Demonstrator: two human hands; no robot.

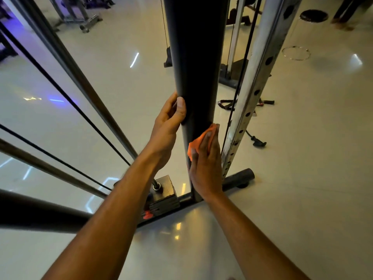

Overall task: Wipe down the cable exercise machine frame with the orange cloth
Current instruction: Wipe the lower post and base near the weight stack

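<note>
glossy gym floor (282,199), right hand (205,168) flat on orange cloth (199,141)

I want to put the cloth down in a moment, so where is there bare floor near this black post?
Bare floor lies right of the perforated steel upright, and more in front of the base bar between the forearms. Behind the black post, cable handles crowd the floor; left of it, slanted rods and the weight stack do.

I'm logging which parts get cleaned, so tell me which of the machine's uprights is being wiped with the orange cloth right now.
The wide black upright in the middle. The right hand presses the orange cloth against it; the silver upright with holes stands untouched beside it.
</note>
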